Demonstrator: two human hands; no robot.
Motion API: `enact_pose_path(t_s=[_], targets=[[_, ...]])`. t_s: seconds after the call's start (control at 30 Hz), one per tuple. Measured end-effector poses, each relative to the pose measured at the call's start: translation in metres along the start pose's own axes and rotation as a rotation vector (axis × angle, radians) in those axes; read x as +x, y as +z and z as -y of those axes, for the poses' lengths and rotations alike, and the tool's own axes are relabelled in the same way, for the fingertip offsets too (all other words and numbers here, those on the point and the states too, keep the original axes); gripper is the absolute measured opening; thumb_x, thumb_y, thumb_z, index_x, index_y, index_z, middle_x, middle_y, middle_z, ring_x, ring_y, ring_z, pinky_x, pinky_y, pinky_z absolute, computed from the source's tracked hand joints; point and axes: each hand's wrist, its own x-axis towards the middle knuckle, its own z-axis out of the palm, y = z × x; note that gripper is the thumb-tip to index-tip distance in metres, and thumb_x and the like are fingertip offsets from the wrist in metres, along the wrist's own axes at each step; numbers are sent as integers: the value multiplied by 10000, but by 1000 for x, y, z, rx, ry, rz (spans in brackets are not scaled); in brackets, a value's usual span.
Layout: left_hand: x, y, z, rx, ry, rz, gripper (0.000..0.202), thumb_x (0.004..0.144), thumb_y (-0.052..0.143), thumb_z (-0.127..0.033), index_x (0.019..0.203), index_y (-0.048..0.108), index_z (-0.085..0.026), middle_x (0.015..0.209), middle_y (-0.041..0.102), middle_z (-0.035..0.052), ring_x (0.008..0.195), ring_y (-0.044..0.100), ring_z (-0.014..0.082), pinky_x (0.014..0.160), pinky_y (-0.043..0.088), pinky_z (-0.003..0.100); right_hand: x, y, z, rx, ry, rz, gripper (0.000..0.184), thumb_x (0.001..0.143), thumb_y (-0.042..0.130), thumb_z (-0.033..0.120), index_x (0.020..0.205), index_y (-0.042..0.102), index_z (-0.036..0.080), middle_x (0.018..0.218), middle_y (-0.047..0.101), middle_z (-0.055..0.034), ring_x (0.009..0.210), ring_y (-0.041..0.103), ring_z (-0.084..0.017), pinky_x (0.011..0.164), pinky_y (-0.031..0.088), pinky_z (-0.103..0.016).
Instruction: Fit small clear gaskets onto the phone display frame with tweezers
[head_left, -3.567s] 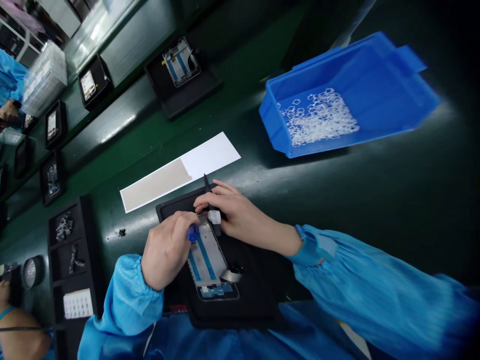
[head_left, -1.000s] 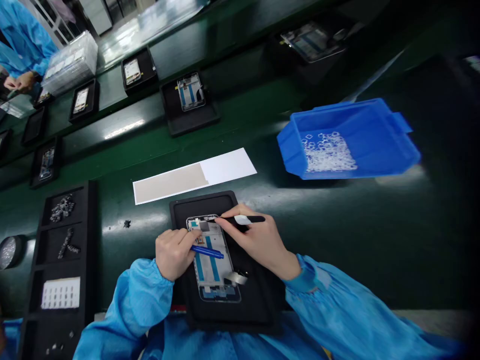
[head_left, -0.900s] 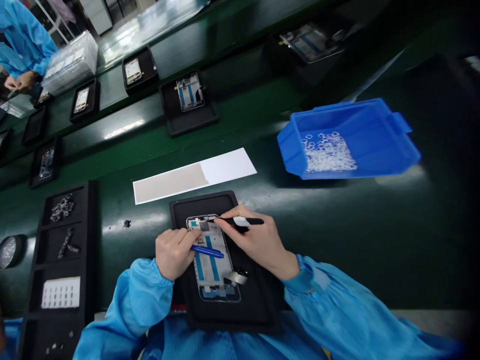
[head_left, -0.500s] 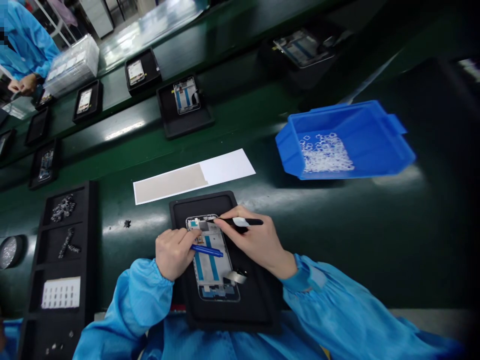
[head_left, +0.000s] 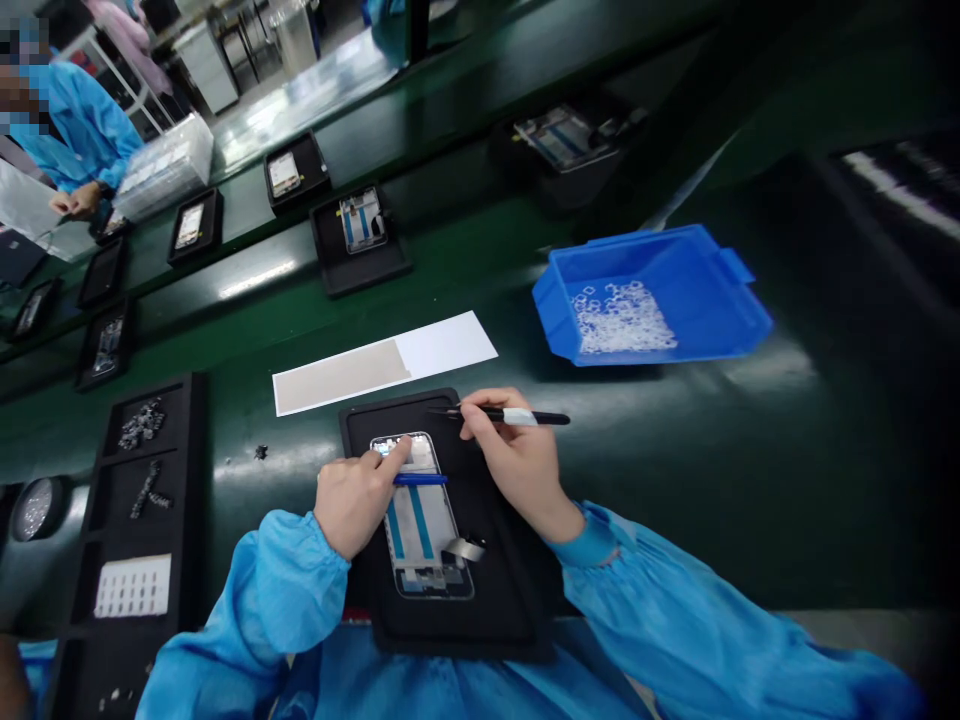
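A phone frame [head_left: 421, 520] with blue strips lies in a black tray [head_left: 495, 600] in front of me. My left hand [head_left: 358, 498] rests over its upper left side, the index fingertip touching the top part. A blue pen-like tool [head_left: 421, 480] is held in that hand and points right across the frame. My right hand [head_left: 517, 455] pinches black tweezers [head_left: 551, 418] with a white wrap, just right of the frame's top. Their tips point left above the tray, apart from the frame. Near the frame's lower right, a silvery flex piece [head_left: 463, 549] sticks out.
Beyond the tray lies a white and beige sheet [head_left: 450, 343]. A blue bin [head_left: 720, 300] with many small white rings stands right. At left is a black compartment tray [head_left: 94, 575] with small parts, beside a round dish [head_left: 36, 508]. Further trays and a co-worker [head_left: 82, 130] are at the back.
My right hand has drawn the tweezers up and right, off the phone frame's top. My left index finger has stretched further up the frame, and the blue tool lies more level. The view has shifted.
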Motion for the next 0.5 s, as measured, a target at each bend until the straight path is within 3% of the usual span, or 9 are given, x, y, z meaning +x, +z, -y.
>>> enact_pose_path(t_s=[0.07, 0.13, 0.2, 0.27, 0.37, 0.5], targets=[[-7, 0, 1, -39, -22, -12, 545, 866, 575, -145, 1387, 509, -291, 868, 684, 12, 636, 671, 160, 516, 467, 232, 0, 1, -5, 17, -8, -15, 200, 944, 574, 411, 907, 611, 218, 806, 617, -11, 652, 603, -168, 639, 506, -313], [-22, 3, 4, -130, -87, -106, 520, 887, 548, -154, 1389, 502, -282, 920, 676, 15, 661, 673, 148, 556, 502, 222, 0, 2, -10, 27, -23, -35, 220, 947, 567, 432, 938, 620, 219, 841, 630, -22, 700, 622, -182, 674, 523, -327], [-45, 10, 6, -268, -211, -236, 490, 921, 496, -165, 1400, 482, -269, 924, 668, 16, 696, 678, 142, 602, 530, 215, 0, 4, -15, 31, -34, -62, 235, 953, 559, 448, 956, 625, 222, 870, 640, -33, 749, 634, -198, 707, 535, -344], [-72, 19, 5, -429, -329, -288, 465, 940, 477, -204, 1400, 481, -274, 928, 655, 23, 727, 684, 153, 630, 554, 227, 0, 8, -17, 38, -41, -87, 243, 961, 550, 459, 965, 625, 228, 888, 648, -41, 783, 641, -210, 733, 542, -360], [-106, 40, -9, -682, -375, -226, 495, 889, 548, -264, 1382, 522, -285, 1103, 643, 69, 884, 706, 202, 745, 586, 275, -1, 13, -17, 72, -49, -78, 256, 968, 545, 478, 967, 628, 236, 884, 657, -43, 772, 650, -211, 723, 553, -357], [-126, 68, -36, -1154, -495, -118, 859, 746, 680, -347, 1526, 326, -276, 1286, 615, 102, 1202, 608, 309, 1019, 501, 384, -3, 14, -16, 93, -22, -85, 296, 957, 556, 528, 966, 637, 243, 838, 664, -35, 714, 656, -212, 650, 553, -341]])
